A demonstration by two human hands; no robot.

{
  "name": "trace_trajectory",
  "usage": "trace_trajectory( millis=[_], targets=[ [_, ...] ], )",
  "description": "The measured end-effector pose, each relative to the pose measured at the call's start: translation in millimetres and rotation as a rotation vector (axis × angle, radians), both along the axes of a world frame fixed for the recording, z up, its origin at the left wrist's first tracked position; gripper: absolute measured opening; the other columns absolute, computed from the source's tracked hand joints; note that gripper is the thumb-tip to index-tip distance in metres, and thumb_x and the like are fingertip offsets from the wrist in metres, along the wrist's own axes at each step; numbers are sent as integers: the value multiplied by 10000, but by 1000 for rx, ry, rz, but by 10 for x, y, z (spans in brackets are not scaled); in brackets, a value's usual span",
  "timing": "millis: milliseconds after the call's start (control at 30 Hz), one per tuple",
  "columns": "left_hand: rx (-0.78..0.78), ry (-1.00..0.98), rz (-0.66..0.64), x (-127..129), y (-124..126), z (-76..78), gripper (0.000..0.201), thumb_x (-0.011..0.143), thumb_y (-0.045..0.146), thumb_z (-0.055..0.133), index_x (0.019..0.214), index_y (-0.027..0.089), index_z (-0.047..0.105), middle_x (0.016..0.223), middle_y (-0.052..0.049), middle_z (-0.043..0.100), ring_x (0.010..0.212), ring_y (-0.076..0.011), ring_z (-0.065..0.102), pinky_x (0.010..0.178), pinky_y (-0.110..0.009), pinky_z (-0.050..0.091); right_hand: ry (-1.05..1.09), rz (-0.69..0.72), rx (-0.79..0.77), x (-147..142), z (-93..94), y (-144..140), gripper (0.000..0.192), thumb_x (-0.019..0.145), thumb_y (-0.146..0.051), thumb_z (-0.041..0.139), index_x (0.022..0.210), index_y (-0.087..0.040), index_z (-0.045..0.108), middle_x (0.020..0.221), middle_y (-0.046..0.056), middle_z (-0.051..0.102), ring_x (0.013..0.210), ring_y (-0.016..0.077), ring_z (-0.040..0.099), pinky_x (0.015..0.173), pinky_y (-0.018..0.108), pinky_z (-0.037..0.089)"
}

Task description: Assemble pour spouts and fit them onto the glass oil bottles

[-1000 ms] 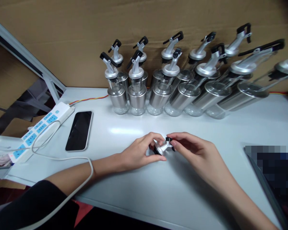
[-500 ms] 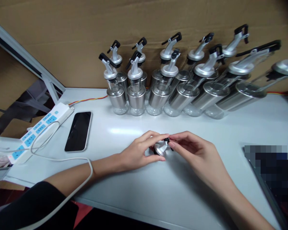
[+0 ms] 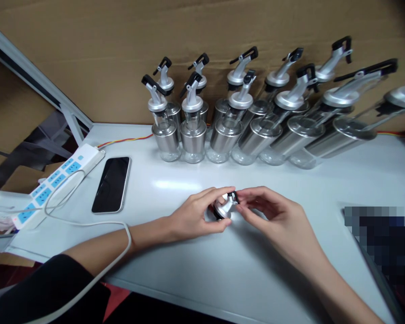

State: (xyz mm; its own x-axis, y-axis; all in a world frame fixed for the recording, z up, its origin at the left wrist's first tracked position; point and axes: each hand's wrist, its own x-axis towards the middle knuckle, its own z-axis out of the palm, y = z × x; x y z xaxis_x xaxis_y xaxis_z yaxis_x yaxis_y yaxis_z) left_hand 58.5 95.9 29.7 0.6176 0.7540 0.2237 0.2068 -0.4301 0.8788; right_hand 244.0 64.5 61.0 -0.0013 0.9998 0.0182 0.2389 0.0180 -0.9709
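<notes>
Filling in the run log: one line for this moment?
left hand: holds pourer cap | right hand: pinches its black tip | behind: bottles | left: phone

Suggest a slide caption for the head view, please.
Both hands, left hand and right hand, hold a silver pourer cap before rows of dispenser bottles.

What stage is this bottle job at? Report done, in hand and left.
Done, by the look of it: about a dozen glass bottles at the back of the white table already carry spout caps. In hand: the left hand and right hand both grip one loose spout cap. Left: no uncapped bottle shows, so the remainder cannot be told.
</notes>
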Motion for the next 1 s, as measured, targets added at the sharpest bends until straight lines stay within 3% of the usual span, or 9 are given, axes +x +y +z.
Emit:
trace_trajectory(
  millis=[167,500,700,800,1000],
  targets=[
    [-63,-43,16,7,-8,-23,656,772,241,622,1369,194,357,913,-19,564,763,-111,559,755,-237,508,2,-16,-19,-12,-8,7,177,716,-312,709,847,-198,676,809,47,713,703,167,673,673,284,567],
    [93,-64,42,12,0,-5,516,757,217,611,1260,183,497,869,-17,568,747,-115,549,718,-232,504,26,-11,-69,-10,9,-11,177,705,-327,718,819,-199,673,777,34,702,685,154,656,665,268,549],
    [98,-40,97,12,-15,6,519,664,179,603,1180,161,554,858,-19,592,739,-117,568,695,-221,504,24,40,-217,-53,38,4,198,675,-371,729,690,-185,663,619,9,655,576,129,602,575,236,494],
    [66,-10,144,8,-23,20,417,666,163,574,1081,154,607,805,-3,590,678,-98,556,660,-201,486,21,101,-287,-92,73,-14,209,696,-374,694,638,-179,644,548,-1,616,521,118,567,524,226,461],
    [28,34,193,9,-22,42,311,682,194,558,978,152,640,721,14,562,598,-82,517,579,-178,443,16,103,-289,-137,85,-50,212,697,-385,680,645,-183,639,563,0,616,526,119,556,522,238,450]
  ],
)
